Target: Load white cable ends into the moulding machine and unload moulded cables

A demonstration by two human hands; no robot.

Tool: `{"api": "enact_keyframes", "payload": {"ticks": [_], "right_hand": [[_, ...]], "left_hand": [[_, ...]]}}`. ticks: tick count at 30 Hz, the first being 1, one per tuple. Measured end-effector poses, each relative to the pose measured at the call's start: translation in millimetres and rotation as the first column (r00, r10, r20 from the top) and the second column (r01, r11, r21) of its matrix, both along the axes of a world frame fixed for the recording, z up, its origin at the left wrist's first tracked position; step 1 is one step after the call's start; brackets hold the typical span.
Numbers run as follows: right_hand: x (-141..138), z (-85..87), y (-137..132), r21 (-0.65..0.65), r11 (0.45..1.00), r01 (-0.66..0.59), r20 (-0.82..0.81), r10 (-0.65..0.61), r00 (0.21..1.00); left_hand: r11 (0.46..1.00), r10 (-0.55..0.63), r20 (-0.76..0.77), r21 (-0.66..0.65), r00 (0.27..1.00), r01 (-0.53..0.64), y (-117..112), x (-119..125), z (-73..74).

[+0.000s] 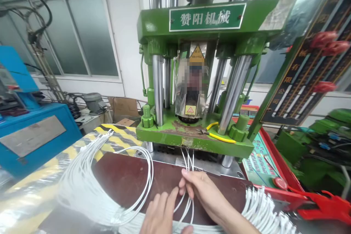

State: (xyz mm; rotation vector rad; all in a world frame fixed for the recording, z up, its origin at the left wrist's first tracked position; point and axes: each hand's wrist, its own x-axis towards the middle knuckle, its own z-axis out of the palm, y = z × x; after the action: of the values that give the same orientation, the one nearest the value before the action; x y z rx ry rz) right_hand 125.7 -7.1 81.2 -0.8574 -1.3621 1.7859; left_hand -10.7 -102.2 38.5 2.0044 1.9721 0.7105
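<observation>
Several thin white cables [189,161] run out from under the green press [170,133] toward me. My right hand [204,192] closes thumb and fingers around them just in front of the press. Beside it, my left hand [160,210] has its fingers stretched out, with the thumb apart near the lower parts of the cables. To the left lies a big looped bundle of white cables [90,190], partly blurred. Another bundle of white cable ends [263,208] rests at the right. Under both hands is a dark red-brown board [123,175].
Yellow-handled pliers [222,139] lie on the press bed. Right of it stand a control panel [259,157] with a red button [279,182] and a red clamp-like tool [323,204]. A blue machine [41,131] is at the left, beside a yellow-and-black striped surface [74,153].
</observation>
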Motion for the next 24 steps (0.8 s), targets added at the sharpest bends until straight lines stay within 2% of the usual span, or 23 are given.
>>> {"api": "enact_keyframes", "payload": {"ticks": [3, 4, 6, 7, 9, 11, 12, 14, 16, 18, 20, 22, 24], "right_hand": [[1, 6.5, 6, -0.126, 0.989, 0.074, -0.319, -0.111, 0.941], [5, 8.8, 9, -0.164, 0.984, 0.067, -0.394, -0.127, 0.91], [11, 9.8, 15, -0.207, 0.978, 0.026, -0.451, -0.119, 0.884], [13, 8.2, 18, -0.221, 0.975, 0.003, -0.448, -0.104, 0.888], [14, 2.7, 22, -0.248, 0.968, -0.036, -0.425, -0.075, 0.902], [14, -2.0, 24, -0.244, 0.968, -0.048, -0.384, -0.051, 0.922], [14, -2.9, 25, -0.214, 0.976, -0.042, -0.343, -0.034, 0.939], [17, -2.3, 29, -0.103, 0.995, 0.005, -0.177, -0.024, 0.984], [25, -0.8, 34, 0.088, 0.99, 0.112, 0.091, -0.12, 0.989], [35, -1.7, 39, 0.331, 0.923, 0.198, 0.354, -0.316, 0.88], [44, -6.6, 43, 0.561, 0.811, 0.163, 0.506, -0.492, 0.708], [47, -15.3, 45, 0.694, 0.72, 0.029, 0.576, -0.579, 0.577], [45, -26.3, 46, 0.742, 0.66, -0.113, 0.616, -0.607, 0.502]], "left_hand": [[0.999, 0.002, -0.005, -0.048, 1.0, -0.002, 7, 8, -5.3], [0.996, -0.005, 0.049, -0.091, 0.999, 0.009, 10, 7, -3.4], [0.98, -0.022, 0.252, -0.184, 0.967, 0.07, 18, -1, 6.8], [0.959, -0.038, 0.385, -0.247, 0.922, 0.143, 23, -7, 14.6], [0.876, -0.056, 0.625, -0.344, 0.778, 0.339, 30, -19, 33.5], [0.803, -0.065, 0.744, -0.356, 0.665, 0.478, 34, -27, 51.8], [0.802, -0.089, 0.743, -0.342, 0.663, 0.49, 36, -29, 58.6], [0.876, -0.141, 0.614, -0.288, 0.777, 0.386, 39, -31, 64.1], [0.944, -0.16, 0.347, -0.219, 0.924, 0.245, 45, -35, 57.6], [0.976, -0.127, 0.018, -0.177, 0.992, 0.128, 55, -44, 41.7], [0.987, -0.057, -0.277, -0.161, 0.959, 0.012, 68, -61, 22.6], [0.984, 0.051, -0.384, -0.141, 0.922, -0.113, 80, -82, 6.8], [0.973, 0.138, -0.44, -0.108, 0.887, -0.205, 89, -101, -2.3]]}}
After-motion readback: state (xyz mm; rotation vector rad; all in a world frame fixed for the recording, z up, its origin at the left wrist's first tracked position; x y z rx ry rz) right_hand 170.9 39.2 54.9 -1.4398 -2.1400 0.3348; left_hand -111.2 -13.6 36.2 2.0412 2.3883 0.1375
